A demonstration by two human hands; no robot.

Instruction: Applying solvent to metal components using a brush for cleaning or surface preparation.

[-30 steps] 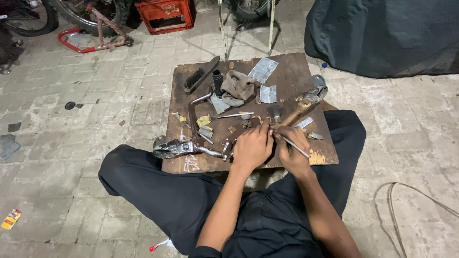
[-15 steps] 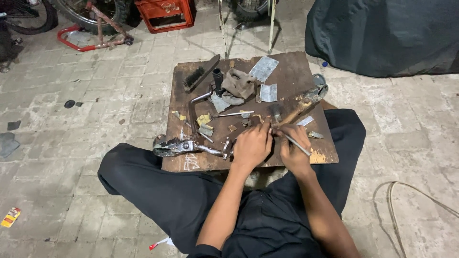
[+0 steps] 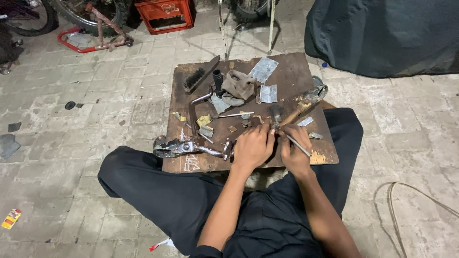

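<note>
I sit cross-legged on the floor with a brown wooden board (image 3: 287, 76) before my knees. My left hand (image 3: 252, 147) is curled over a small part near the board's front edge; the part itself is hidden under my fingers. My right hand (image 3: 292, 152) grips a thin metal rod (image 3: 299, 145) that slants up to the left towards my left hand. A bent metal lever (image 3: 189, 147) with a grimy end lies just left of my left hand. A wooden-handled hammer (image 3: 299, 106) lies just beyond my hands.
On the board lie a wire brush (image 3: 201, 74), a crumpled rag (image 3: 237, 86), flat metal sheet pieces (image 3: 263, 69) and small scraps. A red crate (image 3: 165, 14) and a red stand (image 3: 95, 40) are at the back left, a dark tarp (image 3: 382, 33) at the back right, a cable (image 3: 411, 200) on the right.
</note>
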